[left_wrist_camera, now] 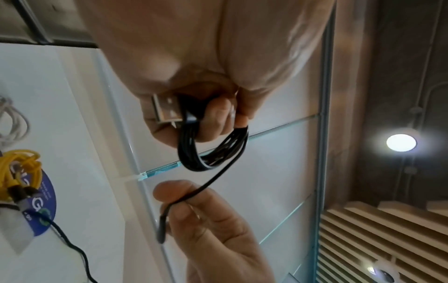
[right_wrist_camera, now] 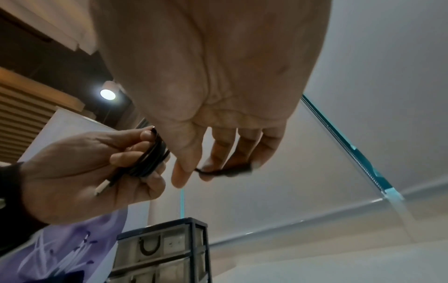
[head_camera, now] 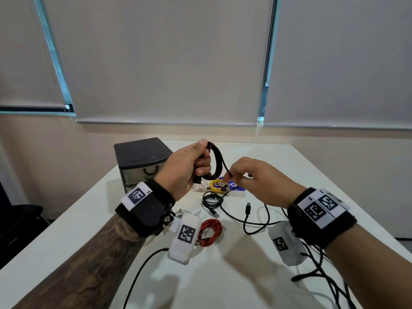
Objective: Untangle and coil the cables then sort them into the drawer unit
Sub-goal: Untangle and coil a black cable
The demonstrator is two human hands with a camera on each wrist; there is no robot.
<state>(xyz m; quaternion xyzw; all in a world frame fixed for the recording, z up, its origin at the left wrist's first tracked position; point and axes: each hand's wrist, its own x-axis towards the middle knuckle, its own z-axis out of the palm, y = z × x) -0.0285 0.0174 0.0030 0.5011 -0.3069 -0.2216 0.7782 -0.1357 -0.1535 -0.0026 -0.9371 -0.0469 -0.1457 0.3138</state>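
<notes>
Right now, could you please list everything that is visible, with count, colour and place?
black cable: one, black, coiled, held up above the table
drawer unit: one, dark frame with clear drawers, far left of table
yellow cable: one, yellow, coiled, on a blue sticker
red cable: one, red, coiled, near middle of table
other black cables: several, black, loose on table, exact count unclear
table: one, white
left hand: grips the coil
right hand: pinches the coil's free end
</notes>
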